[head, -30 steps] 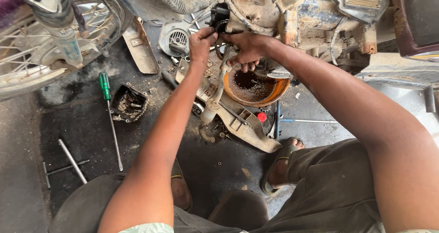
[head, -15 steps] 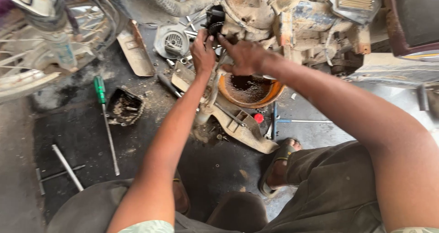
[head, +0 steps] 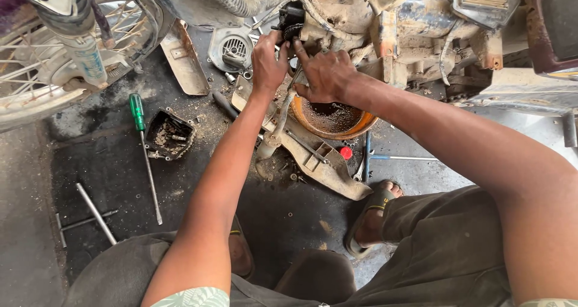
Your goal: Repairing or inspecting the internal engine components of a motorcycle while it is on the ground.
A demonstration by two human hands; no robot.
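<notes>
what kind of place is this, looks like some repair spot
Most likely a motorcycle repair workshop. A dirty engine is being worked on at floor level, a spoked wheel stands beside it, and a green-handled screwdriver and an orange bowl of dark oil sit on the stained floor.

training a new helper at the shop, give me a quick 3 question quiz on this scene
1. True or false: the green-handled screwdriver is in the left hand.
2. What sits directly below the right hand? A) orange bowl of dark oil B) spoked wheel C) T-shaped wrench
3. Fill in: both hands are at a small black part on the dirty ______.

Key: 1. False, it lies on the floor, left of the square black tray. 2. A. 3. engine.
</notes>
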